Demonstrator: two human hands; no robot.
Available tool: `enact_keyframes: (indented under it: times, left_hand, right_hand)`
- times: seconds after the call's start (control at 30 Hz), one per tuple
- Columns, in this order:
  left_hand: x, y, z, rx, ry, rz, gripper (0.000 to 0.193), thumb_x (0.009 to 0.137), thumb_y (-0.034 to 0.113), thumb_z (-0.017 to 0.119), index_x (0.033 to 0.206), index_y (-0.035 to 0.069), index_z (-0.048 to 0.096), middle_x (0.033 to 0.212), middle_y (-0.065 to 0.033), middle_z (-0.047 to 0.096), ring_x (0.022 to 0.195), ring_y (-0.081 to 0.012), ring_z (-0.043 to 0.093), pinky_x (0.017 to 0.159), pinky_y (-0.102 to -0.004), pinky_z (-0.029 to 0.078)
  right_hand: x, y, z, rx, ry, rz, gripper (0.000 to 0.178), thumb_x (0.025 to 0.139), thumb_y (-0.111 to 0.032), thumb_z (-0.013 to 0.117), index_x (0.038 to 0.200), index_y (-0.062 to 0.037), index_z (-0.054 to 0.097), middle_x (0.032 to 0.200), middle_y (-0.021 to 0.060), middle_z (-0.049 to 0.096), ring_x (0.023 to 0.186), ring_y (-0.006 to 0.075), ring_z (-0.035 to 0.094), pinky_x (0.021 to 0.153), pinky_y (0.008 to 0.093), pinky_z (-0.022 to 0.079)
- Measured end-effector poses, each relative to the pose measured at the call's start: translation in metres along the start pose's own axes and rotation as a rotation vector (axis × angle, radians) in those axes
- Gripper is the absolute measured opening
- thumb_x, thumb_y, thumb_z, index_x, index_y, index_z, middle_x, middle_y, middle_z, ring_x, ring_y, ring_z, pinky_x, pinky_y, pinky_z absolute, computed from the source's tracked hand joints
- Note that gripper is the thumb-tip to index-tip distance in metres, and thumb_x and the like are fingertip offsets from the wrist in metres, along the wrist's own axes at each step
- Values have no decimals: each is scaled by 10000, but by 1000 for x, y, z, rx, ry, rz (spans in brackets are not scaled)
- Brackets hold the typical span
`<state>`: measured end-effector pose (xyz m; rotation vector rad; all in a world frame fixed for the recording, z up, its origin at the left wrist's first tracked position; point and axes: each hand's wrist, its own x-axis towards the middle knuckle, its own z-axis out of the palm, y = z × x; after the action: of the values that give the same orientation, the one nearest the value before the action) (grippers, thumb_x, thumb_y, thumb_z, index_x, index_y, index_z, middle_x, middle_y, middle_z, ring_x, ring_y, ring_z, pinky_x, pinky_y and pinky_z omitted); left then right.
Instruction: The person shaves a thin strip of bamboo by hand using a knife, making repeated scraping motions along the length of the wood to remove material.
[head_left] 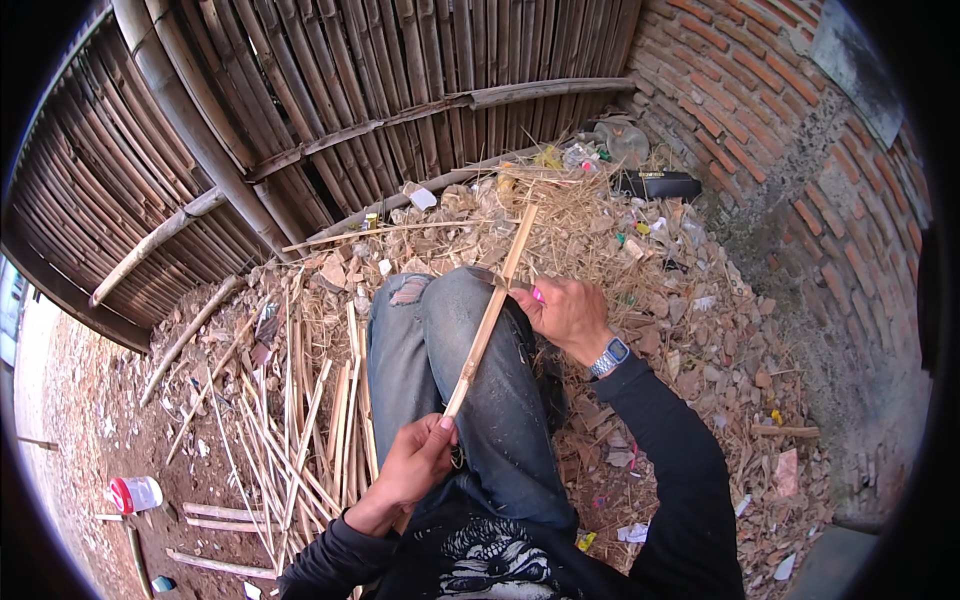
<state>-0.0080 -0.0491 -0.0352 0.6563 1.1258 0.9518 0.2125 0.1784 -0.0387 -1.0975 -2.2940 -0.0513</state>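
Observation:
A long, flat bamboo strip (478, 350) slants across my bent knees in worn jeans (455, 320), its far end pointing away over the rubble. My left hand (418, 460) is closed around its near end, close to my lap. Beside the right knee, my right hand (572, 318) is closed on a small knife (501, 283), whose dark blade meets the strip at its upper part. Something pink shows between the right fingers; most of the handle is hidden in the hand. A wristwatch (609, 357) is on my right wrist.
Many cut bamboo strips (300, 440) lie left of my legs. A red-lidded clear jar (136, 494) is at the far left. Ahead are shavings (545, 200), rubble and a black case (656, 185). A bamboo fence (400, 60) and a brick wall (770, 110) enclose the place.

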Motion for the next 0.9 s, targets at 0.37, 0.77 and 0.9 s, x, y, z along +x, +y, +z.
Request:
enact_keyframes:
  times: [0.37, 0.77, 0.9]
  left_hand:
    - [-62, -34, -33, -34, 5, -223, 338, 1083, 363, 525, 864, 107, 553, 555, 65, 313, 444, -68, 246, 444, -262, 199]
    - [9, -3, -23, -678, -332, -419, 374, 1120, 402, 396, 870, 139, 486, 522, 84, 301, 359, -45, 222, 409, -229, 223]
    - [18, 4, -15, -681, -350, -426, 389, 1119, 425, 384, 857, 152, 470, 524, 81, 299, 359, -46, 222, 405, -231, 209]
  right_hand:
    - [48, 168, -11, -254, 70, 694, 711, 1042, -593, 400, 769, -18, 717, 711, 267, 672, 737, 462, 684, 675, 560, 526]
    - [-1, -37, -43, 324, -145, 93, 543, 1013, -454, 572, 651, -49, 591, 502, 174, 553, 493, 410, 597, 480, 495, 447]
    - [-43, -78, -51, 230, -381, -26, 515, 990, -476, 599, 694, -54, 625, 526, 169, 609, 510, 392, 652, 476, 489, 527]
